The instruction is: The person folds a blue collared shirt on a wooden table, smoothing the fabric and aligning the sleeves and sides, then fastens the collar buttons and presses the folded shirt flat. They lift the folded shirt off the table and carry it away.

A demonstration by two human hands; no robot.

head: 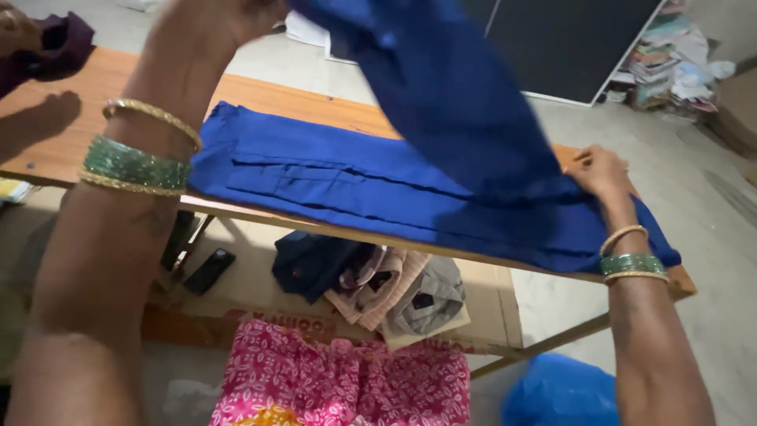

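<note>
A long royal-blue garment (339, 185) lies flat along a narrow wooden table (71, 126). One part of the blue cloth is lifted high and hangs across the top of the view. My left hand (213, 20) is raised at the top edge, gripping that lifted part; green and gold bangles circle the wrist. My right hand (601, 171) presses the garment's far right end against the table, fingers curled on the cloth edge, with matching bangles on that wrist.
Another person's hand (17, 30) holds dark maroon cloth (63, 43) at the table's top-left corner. Below the table lie folded clothes (378, 288) on cardboard, a black phone (209, 270), a blue bag (560, 390) and pink floral fabric (339, 379). Stacked books (662, 59) stand at the back right.
</note>
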